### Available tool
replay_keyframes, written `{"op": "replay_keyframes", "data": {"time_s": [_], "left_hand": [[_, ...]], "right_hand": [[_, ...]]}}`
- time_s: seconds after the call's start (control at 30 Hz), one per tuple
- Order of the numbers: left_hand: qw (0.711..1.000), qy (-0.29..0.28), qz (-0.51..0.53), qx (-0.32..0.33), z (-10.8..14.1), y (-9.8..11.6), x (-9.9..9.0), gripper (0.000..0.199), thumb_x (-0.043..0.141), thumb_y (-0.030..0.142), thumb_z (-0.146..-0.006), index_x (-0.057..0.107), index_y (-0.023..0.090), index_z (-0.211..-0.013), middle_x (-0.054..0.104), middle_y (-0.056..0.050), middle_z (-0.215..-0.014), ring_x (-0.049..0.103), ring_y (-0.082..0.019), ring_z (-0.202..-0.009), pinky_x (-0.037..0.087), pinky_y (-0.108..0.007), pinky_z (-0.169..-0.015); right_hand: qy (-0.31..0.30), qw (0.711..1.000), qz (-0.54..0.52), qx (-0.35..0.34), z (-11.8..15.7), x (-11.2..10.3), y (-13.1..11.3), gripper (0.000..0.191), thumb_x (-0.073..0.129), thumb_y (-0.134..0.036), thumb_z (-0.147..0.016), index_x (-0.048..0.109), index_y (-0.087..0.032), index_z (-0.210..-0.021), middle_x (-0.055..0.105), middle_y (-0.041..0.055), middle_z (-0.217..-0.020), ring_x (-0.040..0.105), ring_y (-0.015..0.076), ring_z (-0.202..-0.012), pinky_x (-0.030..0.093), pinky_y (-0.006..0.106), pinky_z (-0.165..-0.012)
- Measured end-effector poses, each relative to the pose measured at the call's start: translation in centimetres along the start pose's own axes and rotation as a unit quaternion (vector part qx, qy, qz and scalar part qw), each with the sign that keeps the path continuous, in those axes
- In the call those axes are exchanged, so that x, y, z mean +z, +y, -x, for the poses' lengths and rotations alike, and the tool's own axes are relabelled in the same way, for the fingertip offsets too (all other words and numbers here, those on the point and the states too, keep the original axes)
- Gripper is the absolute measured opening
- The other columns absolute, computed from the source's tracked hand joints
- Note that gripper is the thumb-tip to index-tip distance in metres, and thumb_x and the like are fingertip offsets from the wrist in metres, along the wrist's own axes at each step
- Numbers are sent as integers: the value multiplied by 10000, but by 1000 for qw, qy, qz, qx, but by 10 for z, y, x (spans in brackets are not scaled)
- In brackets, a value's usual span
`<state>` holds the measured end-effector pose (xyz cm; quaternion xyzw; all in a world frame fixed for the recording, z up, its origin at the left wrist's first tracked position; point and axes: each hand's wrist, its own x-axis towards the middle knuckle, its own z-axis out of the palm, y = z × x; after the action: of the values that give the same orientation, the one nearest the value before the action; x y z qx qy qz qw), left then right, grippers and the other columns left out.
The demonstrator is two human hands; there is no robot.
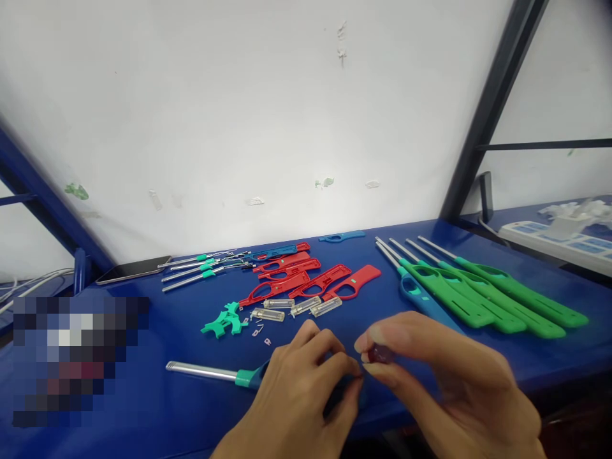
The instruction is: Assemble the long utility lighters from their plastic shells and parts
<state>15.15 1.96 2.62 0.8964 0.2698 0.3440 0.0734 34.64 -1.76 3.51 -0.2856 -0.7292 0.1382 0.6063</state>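
Note:
My left hand [306,389] is closed over the handle of a blue lighter, whose silver tube [203,371] and teal collar [245,378] stick out to the left; most of the handle is hidden under the fingers. Just right of it, my right hand [444,376] pinches a small dark reddish piece [380,354] between thumb and fingers. Beyond the hands lie red handle shells [329,280], clear fuel tanks [306,306], teal plastic parts [224,320] and tiny metal bits [258,331].
Several green lighters [507,296] and a blue one [421,296] lie at the right. Silver tubes with wires [191,271] and a dark flat device [129,270] are at the back left. A power strip [564,245] stands far right.

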Motion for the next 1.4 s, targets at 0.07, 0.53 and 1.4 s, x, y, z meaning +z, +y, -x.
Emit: {"op": "replay_keyframes", "data": {"time_s": [0.07, 0.53, 1.4], "left_hand": [[1000, -8, 7, -5, 1, -1, 1, 148, 581, 158, -996, 690, 243, -945, 762, -28, -928, 720, -245, -873, 643, -382, -718], [989, -66, 110, -73, 6, -5, -4, 272, 645, 121, -982, 760, 298, -1155, 700, -31, -1070, 701, -214, -958, 593, -435, -1043], [988, -104, 97, -67, 4, -10, -3, 187, 565, 121, -1045, 672, 259, -1109, 690, -13, -1111, 675, -209, -1016, 558, -342, -911]], "right_hand": [[-7, 1000, 0, -3, -3, 1, 1, 636, 719, -69, -954, 645, -484, -1431, 835, -63, -1124, 780, 167, -835, 683, 267, -761], [-3, 999, 25, 34, -3, 2, 7, 473, 726, -138, -983, 695, -419, -1363, 838, -55, -1055, 785, 148, -838, 667, 232, -813], [26, 1000, -2, 13, 5, 3, 19, 673, 684, -15, -985, 601, -435, -1505, 790, -75, -1214, 753, 103, -1000, 616, 178, -966]]}}
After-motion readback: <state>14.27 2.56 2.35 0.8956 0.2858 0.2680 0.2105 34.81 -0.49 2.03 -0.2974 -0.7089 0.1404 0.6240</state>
